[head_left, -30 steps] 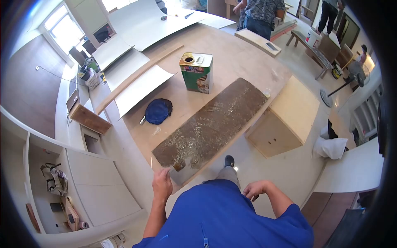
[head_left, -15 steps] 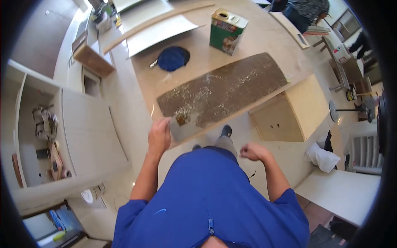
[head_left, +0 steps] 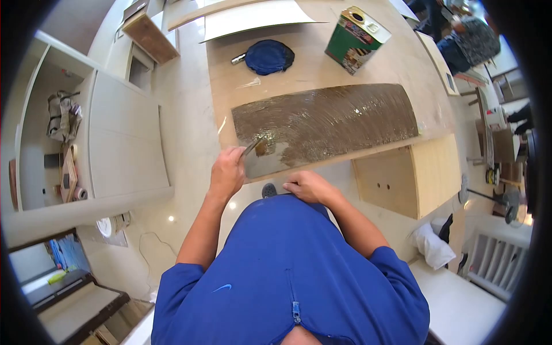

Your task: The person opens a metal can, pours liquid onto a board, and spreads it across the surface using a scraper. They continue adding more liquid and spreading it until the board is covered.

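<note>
A panel [head_left: 328, 123] lies on the table, coated with wet brown glue in curved streaks. Its near left corner shows a greyish bare patch. My left hand [head_left: 227, 172] is closed round a thin scraper [head_left: 251, 148], seen nearly edge-on over that corner, beside a thick amber blob of glue [head_left: 265, 146]. My right hand [head_left: 310, 187] is held in front of my waist, by the panel's near edge, with fingers curled. Whether anything is in those fingers is hidden. Beyond the panel stand a green and white metal can [head_left: 356, 43] and a blue round pot [head_left: 269, 57] with a metallic handle.
A pale wooden box [head_left: 397, 175] with two holes stands against the table's near right side. White curved sheets [head_left: 264, 17] lie at the back. An open cabinet [head_left: 60, 115] is on the left. Another person [head_left: 471, 43] is at the far right.
My right hand has moved left and in towards my waist. My left hand stays at the panel's left corner, the scraper now showing edge-on. The view has shifted.
</note>
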{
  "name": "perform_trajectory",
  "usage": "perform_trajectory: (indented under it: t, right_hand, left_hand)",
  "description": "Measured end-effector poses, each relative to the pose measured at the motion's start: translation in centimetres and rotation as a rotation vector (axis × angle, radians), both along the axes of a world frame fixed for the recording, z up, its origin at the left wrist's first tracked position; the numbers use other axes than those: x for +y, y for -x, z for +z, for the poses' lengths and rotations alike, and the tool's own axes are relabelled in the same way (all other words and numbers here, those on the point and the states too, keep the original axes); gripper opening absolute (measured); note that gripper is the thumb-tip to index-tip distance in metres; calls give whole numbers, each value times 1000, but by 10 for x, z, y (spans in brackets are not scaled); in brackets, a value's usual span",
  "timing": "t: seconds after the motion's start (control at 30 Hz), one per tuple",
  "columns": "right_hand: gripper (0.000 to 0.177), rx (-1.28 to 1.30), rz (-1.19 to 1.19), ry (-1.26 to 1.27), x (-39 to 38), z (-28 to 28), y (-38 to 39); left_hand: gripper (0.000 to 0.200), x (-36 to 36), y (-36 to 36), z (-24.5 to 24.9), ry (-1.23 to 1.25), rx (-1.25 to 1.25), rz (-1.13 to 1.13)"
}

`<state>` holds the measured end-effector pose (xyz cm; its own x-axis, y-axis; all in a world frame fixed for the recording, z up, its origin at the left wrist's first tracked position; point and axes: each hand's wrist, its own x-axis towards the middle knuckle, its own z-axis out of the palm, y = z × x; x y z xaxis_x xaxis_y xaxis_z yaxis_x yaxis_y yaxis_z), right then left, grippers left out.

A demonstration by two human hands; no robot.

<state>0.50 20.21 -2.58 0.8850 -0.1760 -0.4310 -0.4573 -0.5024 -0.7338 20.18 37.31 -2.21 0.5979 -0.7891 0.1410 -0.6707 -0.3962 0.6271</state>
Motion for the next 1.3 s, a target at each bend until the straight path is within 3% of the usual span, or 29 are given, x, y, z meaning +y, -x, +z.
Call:
perform_trajectory:
  t: [0.23,0.33,0.43,0.53,0.63,0.77,1.07,1.3]
  right_hand:
    - [26,109,-85,-157,-39,-12,24]
    - [27,110,-72,-189,-49,-13,23]
    - [29,55,-17,-99,-55,-3,13]
    - [27,-117,112,159,-59,3,-3]
    - [29,-133,256,402,-60,3,-19]
    - [34,-78,388,533,-58,5,-42]
    - [32,-71,390,538,-58,-29,-52]
    - [33,-72,396,523,-59,-33,-53]
  left_hand:
    - [16,19,1,-28,-41,585,430]
    - [16,24,10,-51,140,802,547]
    - [14,19,18,-32,9,498,510]
    - [17,-3,25,-11,55,-67,301]
    - [21,-19,32,-4,-54,-249,140]
    - [22,-25,38,-13,-136,-333,102]
    - [25,-24,49,-40,-222,-391,62]
    - [24,-27,44,-17,-208,-383,131]
